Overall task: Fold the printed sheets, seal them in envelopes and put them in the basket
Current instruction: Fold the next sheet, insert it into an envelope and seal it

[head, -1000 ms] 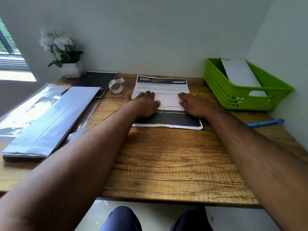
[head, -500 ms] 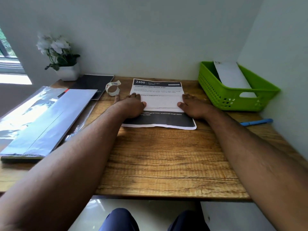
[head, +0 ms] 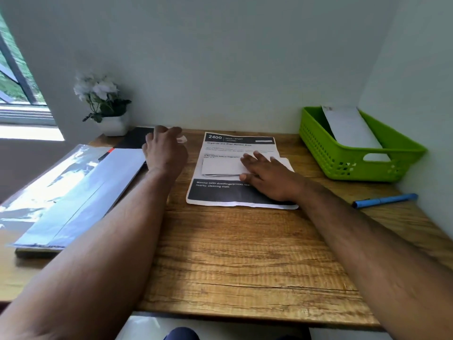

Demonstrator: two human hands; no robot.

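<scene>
1. Nearest thing on the desk [head: 220, 253] is just bare wood, with both forearms stretched out across it.
2. Off to the right sits a blue pen [head: 384, 200], nobody touching it.
3. On the left, a long stack of envelopes [head: 81, 195] in shiny plastic wrap, angled toward the far left corner, probably parked there for easy grabbing.
4. Middle of the desk: the printed sheet [head: 235, 168] lies flat, and a small folded white paper [head: 220, 166] rests on top of it.
5. The right hand [head: 267, 177] is flat on that folded paper, fingers straight and spread, gripping nothing. Looks like it's pinning the fold so it doesn't spring open.
6. The left hand [head: 166, 150] is off the sheet, reaching to the far left with fingers loosely curved over a tape roll [head: 182, 139]. Can't tell if it actually has hold of it. My guess is it's after tape for sealing.
7. Far right, the green basket [head: 343, 165] already has one white envelope [head: 350, 127] leaning in it.
8. Far left corner: a potted plant [head: 105, 104] by a dark notebook [head: 137, 139].
</scene>
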